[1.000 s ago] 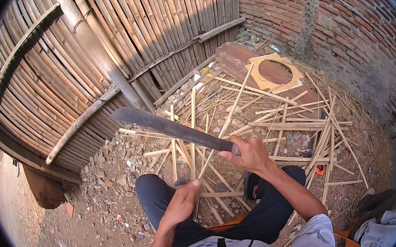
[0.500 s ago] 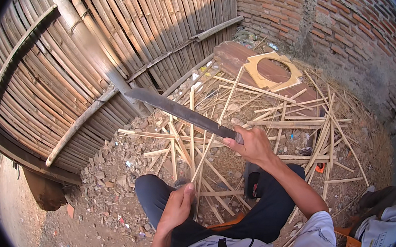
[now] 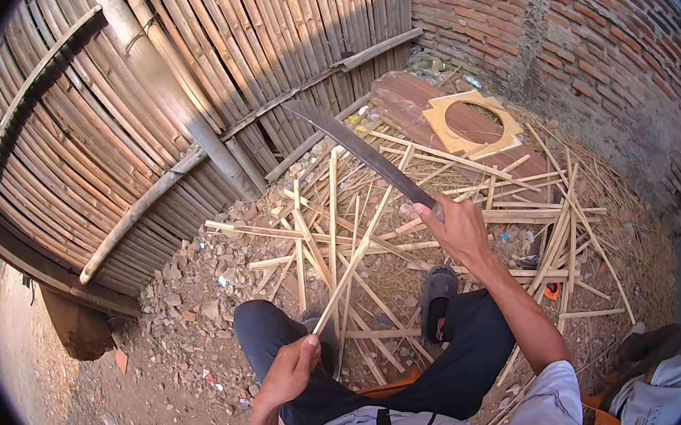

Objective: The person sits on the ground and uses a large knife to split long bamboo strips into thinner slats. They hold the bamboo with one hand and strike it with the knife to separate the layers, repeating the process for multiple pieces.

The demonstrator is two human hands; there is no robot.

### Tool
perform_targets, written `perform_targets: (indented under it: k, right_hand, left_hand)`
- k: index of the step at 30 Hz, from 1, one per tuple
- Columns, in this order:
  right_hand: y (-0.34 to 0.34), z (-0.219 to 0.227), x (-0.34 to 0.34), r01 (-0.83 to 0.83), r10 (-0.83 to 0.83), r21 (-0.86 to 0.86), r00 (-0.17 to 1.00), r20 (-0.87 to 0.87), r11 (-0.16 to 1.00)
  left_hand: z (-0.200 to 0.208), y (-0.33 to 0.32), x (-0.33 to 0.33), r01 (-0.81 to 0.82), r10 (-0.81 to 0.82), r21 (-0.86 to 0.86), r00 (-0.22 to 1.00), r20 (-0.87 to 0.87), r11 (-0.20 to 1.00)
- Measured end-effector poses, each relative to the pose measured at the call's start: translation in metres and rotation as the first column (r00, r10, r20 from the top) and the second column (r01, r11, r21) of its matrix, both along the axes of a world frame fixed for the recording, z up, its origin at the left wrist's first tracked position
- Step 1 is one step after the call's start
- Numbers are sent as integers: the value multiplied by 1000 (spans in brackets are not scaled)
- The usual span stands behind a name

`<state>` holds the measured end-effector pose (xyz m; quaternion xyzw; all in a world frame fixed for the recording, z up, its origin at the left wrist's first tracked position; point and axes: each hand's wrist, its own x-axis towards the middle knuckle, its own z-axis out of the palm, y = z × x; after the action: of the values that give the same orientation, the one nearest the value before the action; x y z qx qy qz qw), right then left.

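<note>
Near my left knee, my left hand [image 3: 291, 369] is closed around the lower end of a thin bamboo strip [image 3: 364, 244]. The strip slants away from me and to the right, over other strips. My right hand [image 3: 462, 235] grips the handle of a machete [image 3: 367, 156] in front of my right knee. Its long dark blade points far and to the left, passing across the upper part of the held strip. Whether the blade touches the strip I cannot tell. Several loose bamboo strips [image 3: 316, 247] lie crossed on the ground beyond my knees.
A bamboo-slat wall [image 3: 136, 108] rises on the left, and a brick wall [image 3: 619, 84] at the back right. Against them lies a brown board [image 3: 402, 99] bearing a yellowish panel with a round hole [image 3: 448, 137]. An orange object with a white sack [image 3: 656, 412] stands at the right.
My right hand has moved slightly up and right. The machete's tip has swung farther away and to the right. My left hand keeps its hold on the strip, shifted slightly left and nearer me.
</note>
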<state>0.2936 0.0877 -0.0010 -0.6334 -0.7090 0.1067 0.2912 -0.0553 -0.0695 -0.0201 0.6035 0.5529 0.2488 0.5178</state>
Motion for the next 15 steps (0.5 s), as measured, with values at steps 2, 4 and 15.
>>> perform_targets:
  k: [2,4,15]
  right_hand:
    - [-3,9,1,25,-26,-23,998,-53,999]
    - [-10,5,-8,-32,32,20,999,-21,999]
    - [-29,-18,-33,-187,186,63,982,26,980]
  left_hand:
    - [-1,-2,-3,26,-26,-3,1000,13,1000]
    - [3,6,0,73,-73,6,997,11,997]
    - [13,18,16,62,-4,-239,972,235,969]
